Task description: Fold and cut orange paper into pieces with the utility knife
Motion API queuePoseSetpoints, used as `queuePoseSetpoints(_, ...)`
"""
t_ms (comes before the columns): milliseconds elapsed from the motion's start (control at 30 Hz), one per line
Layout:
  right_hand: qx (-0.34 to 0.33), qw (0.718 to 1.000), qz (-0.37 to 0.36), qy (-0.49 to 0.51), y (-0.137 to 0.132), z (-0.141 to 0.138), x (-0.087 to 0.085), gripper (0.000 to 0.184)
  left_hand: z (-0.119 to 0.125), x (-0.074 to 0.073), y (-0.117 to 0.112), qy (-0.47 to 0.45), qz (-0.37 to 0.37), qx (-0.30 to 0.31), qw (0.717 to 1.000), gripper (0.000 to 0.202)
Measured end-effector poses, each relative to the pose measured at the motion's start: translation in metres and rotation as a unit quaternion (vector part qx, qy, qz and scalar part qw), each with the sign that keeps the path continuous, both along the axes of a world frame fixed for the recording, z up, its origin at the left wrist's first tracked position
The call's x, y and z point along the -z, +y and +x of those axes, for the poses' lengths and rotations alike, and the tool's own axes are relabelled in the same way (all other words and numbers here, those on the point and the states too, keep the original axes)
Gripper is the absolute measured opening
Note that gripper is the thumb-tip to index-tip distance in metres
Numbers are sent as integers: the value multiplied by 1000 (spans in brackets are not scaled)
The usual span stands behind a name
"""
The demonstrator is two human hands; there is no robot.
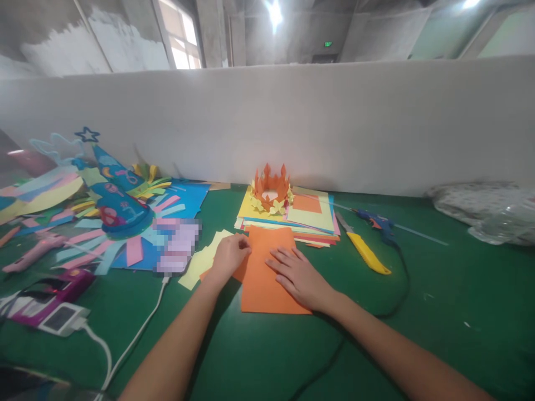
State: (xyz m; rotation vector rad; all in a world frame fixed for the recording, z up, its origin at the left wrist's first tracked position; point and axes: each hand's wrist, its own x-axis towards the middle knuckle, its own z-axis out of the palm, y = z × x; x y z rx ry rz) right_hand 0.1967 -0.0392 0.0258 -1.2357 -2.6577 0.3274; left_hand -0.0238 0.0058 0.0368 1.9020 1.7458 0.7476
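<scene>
An orange paper sheet (263, 278) lies on the green table (438, 312) in front of me. My right hand (298, 275) rests flat on it, fingers stretched out and pressing it down. My left hand (229, 257) is curled at the sheet's left edge, pinching the folded orange paper there. A pale yellow sheet (203, 259) lies just left of that hand. Behind the orange sheet sits a stack of coloured paper (311, 220) with an orange paper crown (271, 188) on top.
A yellow utility knife (364, 250) and a blue glue gun (378, 224) with a black cord lie to the right. A blue decorated paper cone (117, 192) with paper strips stands left. A pink glue gun (35, 250), a purple device (50, 292) and a white cable (137, 328) lie near left. A white partition (334, 122) backs the table.
</scene>
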Motion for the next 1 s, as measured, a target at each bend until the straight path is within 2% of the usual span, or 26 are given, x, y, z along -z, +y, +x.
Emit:
queuePoseSetpoints(667,15,1000,18,-15,-1,-5,-2,40,1,-6,0,-21,-28,-8,999,11)
queuePoseSetpoints(900,25,1000,15,-2,-4,-7,-3,38,1,-3,-1,-125,-59,-12,990,8)
queuePoseSetpoints(1000,39,996,41,68,-2,-2,-2,39,2,0,1,-210,-76,-1,975,4)
